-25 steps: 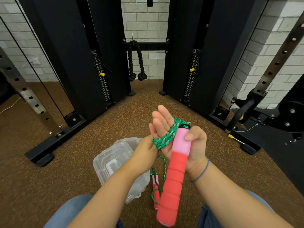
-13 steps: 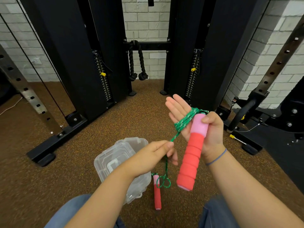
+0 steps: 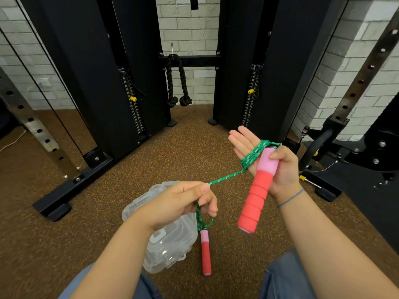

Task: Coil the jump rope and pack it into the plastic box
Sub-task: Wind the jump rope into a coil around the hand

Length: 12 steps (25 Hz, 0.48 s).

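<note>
Newly drawn taut, the green rope (image 3: 251, 156) is running from our pinching left hand (image 3: 183, 201) to coils round our flat right hand (image 3: 274, 165), thumb clamping its handle (image 3: 257, 190); steady tension should be keeping wraps snug, the plastic box (image 3: 170, 249) lying on the floor below.

A brown speckled floor (image 3: 216, 147) is spread across the frame. A clear plastic box (image 3: 170, 251) is set on it at lower centre, with a red-and-pink jump rope handle (image 3: 206, 255) just beside it on the right. Black frame bases (image 3: 71, 188) are stood across the upper half.
</note>
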{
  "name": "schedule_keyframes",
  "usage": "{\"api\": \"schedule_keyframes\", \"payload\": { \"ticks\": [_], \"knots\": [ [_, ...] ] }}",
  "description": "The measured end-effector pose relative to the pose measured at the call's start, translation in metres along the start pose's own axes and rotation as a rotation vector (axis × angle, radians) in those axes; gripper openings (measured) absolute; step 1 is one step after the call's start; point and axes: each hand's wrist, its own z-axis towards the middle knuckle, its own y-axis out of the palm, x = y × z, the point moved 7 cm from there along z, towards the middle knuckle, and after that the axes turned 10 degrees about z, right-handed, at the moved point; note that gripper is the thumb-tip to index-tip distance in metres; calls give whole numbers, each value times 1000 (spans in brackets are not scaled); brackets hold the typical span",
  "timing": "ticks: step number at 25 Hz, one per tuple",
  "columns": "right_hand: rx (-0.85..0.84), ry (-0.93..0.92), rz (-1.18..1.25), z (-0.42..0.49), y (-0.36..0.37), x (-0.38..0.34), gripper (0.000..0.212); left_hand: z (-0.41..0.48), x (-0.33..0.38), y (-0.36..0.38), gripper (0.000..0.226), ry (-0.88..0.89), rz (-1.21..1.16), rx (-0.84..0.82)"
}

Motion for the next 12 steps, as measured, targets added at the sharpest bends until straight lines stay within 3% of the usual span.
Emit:
{"api": "schedule_keyframes", "payload": {
  "ticks": [4,9,12],
  "knots": [
    [-1,97,-116,-3,-1,20,98,2,-3,0,33,-26,11,39],
    [-70,407,-1078,-16,16,50,76,1,1,-14,36,-24,201,219],
    [-77,536,-1484,-24,23,63,33,1,3,-16,40,3,338,257]
  ]
}}
